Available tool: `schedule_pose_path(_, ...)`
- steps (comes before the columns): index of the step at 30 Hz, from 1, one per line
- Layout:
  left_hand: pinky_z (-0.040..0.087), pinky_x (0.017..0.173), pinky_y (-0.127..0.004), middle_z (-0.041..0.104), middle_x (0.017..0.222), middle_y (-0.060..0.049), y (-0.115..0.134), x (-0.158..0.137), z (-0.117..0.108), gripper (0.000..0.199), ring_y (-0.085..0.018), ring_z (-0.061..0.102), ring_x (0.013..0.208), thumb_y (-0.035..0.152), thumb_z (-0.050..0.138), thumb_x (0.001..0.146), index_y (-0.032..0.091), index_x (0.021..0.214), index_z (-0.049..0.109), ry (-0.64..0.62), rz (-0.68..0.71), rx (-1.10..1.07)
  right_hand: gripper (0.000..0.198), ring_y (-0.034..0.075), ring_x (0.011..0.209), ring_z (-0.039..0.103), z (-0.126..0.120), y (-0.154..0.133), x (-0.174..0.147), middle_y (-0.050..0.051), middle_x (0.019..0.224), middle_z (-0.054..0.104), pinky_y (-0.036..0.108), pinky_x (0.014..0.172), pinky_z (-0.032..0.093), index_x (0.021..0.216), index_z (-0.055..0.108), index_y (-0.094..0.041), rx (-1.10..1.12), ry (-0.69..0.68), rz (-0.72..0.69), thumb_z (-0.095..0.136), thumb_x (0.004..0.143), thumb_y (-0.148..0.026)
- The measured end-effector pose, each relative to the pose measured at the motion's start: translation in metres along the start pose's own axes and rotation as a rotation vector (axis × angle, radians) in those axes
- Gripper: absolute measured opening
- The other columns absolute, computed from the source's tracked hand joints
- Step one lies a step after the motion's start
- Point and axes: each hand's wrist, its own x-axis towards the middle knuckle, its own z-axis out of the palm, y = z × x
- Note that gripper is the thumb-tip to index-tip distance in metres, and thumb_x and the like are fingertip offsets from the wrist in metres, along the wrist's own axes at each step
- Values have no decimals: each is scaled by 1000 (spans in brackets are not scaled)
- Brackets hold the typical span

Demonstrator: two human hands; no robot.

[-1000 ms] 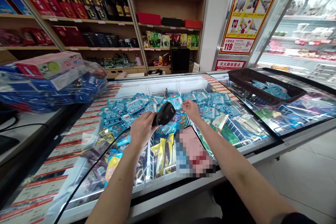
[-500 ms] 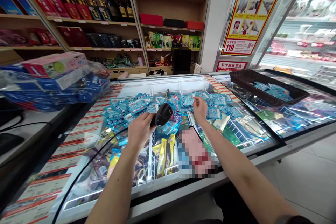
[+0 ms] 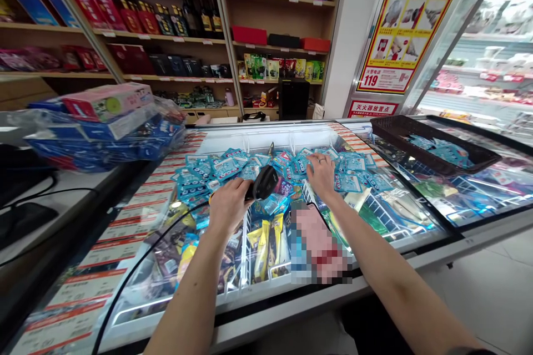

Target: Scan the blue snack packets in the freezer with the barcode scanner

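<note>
My left hand (image 3: 228,203) is wrapped round the handle of a black barcode scanner (image 3: 265,182). The scanner's cable runs back past my left forearm. Its head hangs over the freezer, tilted toward the right. Flat blue printed packets (image 3: 228,167) lie spread in a loose band on the freezer's glass top. My right hand (image 3: 321,177) rests over packets in the right half of that band, its fingers apart and bent downward. Whether the fingertips press on a packet cannot be made out. Nearer to me lies a pink, pixelated flat object (image 3: 320,241).
Yellow ice-cream wrappers (image 3: 266,249) show in a white wire basket below the glass. A brown tray (image 3: 385,128) with more blue packets stands at the right. Plastic-wrapped boxes (image 3: 104,136) sit at the left. Shelves of boxes and bottles (image 3: 179,39) rise behind.
My right hand's fingers have gone from pinched together to spread over the packets. My left hand keeps hold of the scanner. The whole view has shifted slightly.
</note>
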Motion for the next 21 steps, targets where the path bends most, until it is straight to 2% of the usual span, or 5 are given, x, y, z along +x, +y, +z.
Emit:
schedule_pose_path(7,42,68,-32,63,97,-7,-16,-7,-4,32,-25,58,93,34,55,80,22,110,57,34,-118,0,21,21,93,55,17,-25,14,4,89,67,36,89,36,91,71,-24,211,-309,-142,51,88,-30)
schedule_pose_path(11,42,66,-31,63,99,-8,-20,-9,-5,34,-25,58,95,34,55,79,22,111,57,36,-181,-3,25,18,79,60,32,-43,30,3,85,69,30,80,41,87,72,-24,284,-470,-188,51,87,-38)
schedule_pose_path(14,42,66,-31,63,98,-8,-21,-9,-4,33,-25,58,95,33,55,79,22,110,57,32,-180,-16,26,19,79,62,44,-59,39,2,82,70,27,71,42,84,72,-24,325,-567,-211,53,85,-41)
schedule_pose_path(17,42,67,-31,62,98,-8,-21,-10,-4,33,-25,58,95,32,56,79,22,110,56,41,-181,-18,22,20,84,63,57,-74,44,2,84,71,28,74,43,79,72,-25,357,-607,-158,57,81,-42)
schedule_pose_path(21,43,68,-32,62,98,-8,-24,-11,-4,34,-25,58,96,34,56,79,21,111,56,58,-173,-16,8,21,82,64,73,-90,44,-1,73,69,30,77,44,67,69,-25,445,-609,51,67,71,-30)
